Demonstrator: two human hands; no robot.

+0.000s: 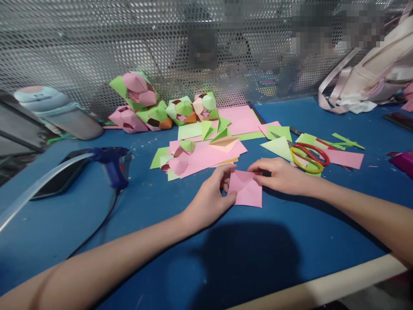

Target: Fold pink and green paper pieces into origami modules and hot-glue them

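A small square of pink paper with a faint crease is held between my two hands, above the blue table. My left hand grips its left edge, thumb in front and fingers curled behind. At its upper right corner, my right hand pinches the paper between thumb and fingers. Just beyond lies a stack of pink and green paper sheets with a partly folded pink and green piece on it. Scissors with yellow handles and another pair with red handles rest among scraps right of my right hand.
A blue glue gun with a clear glue stick and black cord stands at left, by a dark phone-like slab. Folded paper balls line the mesh panel. A tumbler is at back left, a pale bag at back right.
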